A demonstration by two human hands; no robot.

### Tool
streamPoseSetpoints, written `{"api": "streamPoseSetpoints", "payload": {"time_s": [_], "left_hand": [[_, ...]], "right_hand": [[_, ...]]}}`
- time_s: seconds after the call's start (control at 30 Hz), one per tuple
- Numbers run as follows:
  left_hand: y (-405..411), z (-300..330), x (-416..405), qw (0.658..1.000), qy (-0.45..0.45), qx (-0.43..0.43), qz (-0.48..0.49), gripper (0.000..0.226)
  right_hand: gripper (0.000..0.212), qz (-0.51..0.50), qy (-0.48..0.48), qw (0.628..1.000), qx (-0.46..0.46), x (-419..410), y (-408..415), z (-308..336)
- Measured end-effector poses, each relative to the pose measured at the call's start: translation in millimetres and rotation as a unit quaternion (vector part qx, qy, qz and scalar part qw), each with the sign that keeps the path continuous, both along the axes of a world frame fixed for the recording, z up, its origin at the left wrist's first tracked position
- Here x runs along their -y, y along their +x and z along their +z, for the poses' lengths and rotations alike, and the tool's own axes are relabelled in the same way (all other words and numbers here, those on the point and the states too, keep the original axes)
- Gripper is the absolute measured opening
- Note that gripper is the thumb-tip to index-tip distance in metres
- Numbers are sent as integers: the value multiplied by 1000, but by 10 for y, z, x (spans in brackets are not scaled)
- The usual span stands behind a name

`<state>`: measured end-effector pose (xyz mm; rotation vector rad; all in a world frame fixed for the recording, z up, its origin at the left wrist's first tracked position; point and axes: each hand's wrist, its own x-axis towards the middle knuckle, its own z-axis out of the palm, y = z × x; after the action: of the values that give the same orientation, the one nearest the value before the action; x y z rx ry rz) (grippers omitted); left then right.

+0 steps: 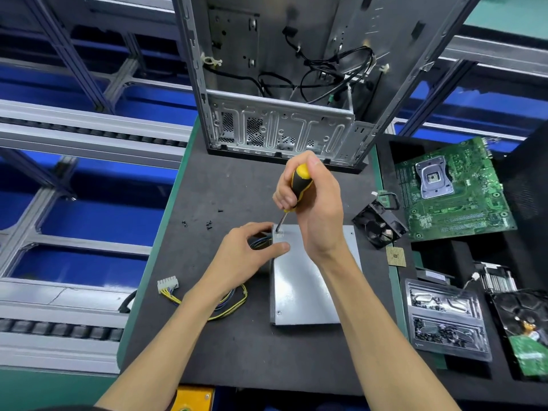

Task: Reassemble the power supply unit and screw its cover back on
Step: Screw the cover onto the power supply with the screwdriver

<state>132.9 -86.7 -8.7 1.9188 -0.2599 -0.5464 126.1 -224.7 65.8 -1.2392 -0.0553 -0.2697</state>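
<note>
Near the middle of the dark tabletop (237, 351) lies the power supply (305, 292), flat, its grey cover (299, 280) facing up and seemingly already seated on the body. A screw (279, 312) shows in the cover's near-left corner. At the far-left corner the tip of a screwdriver (299, 182) stands on the cover, shaft leaning a little toward the person, which suggests a screw is being driven there, though the screw itself is too small to make out.

The right hand (314, 200) is wrapped round the yellow-and-black handle from above, a grip that lets it press down while turning. The left hand (252, 253) holds the same corner: its thumb lies flat on the cover just beside the tip, and its fingers curl over the unit's far-left edge. Most likely it steadies the unit so it cannot twist under the torque.

From the left side of the power supply a bundle of wires (234, 304) loops across the tabletop to a white plug (167, 284), kept clear of the cover. A few loose black screws (209, 224) lie beyond the left hand, within easy reach, probably for the remaining corners.

Farther back stands an open case (281, 126). To the right sit a fan (378, 223), a motherboard (456, 191), a small chip (396, 256) and a clear tray (447, 318) of parts.
</note>
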Motion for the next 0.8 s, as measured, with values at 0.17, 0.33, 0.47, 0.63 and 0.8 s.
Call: {"api": "streamPoseSetpoints", "payload": {"time_s": [0.17, 0.33, 0.47, 0.63, 0.8], "left_hand": [[6, 6, -9, 1000, 16, -11, 4, 55], [-4, -8, -15, 1000, -6, -15, 6, 43], [-35, -1, -25, 1000, -26, -13, -1, 36], [-104, 48, -119, 998, 19, -4, -67, 100], [-290, 102, -218, 980, 88, 45, -174, 135]], "right_hand": [[33, -8, 25, 1000, 2, 20, 4, 59], [36, -19, 60, 998, 14, 57, -22, 135], [39, -44, 157, 986, 19, 169, -56, 171], [42, -90, 341, 936, -15, 388, -163, 100], [39, -128, 434, 891, -35, 511, -307, -45]]}}
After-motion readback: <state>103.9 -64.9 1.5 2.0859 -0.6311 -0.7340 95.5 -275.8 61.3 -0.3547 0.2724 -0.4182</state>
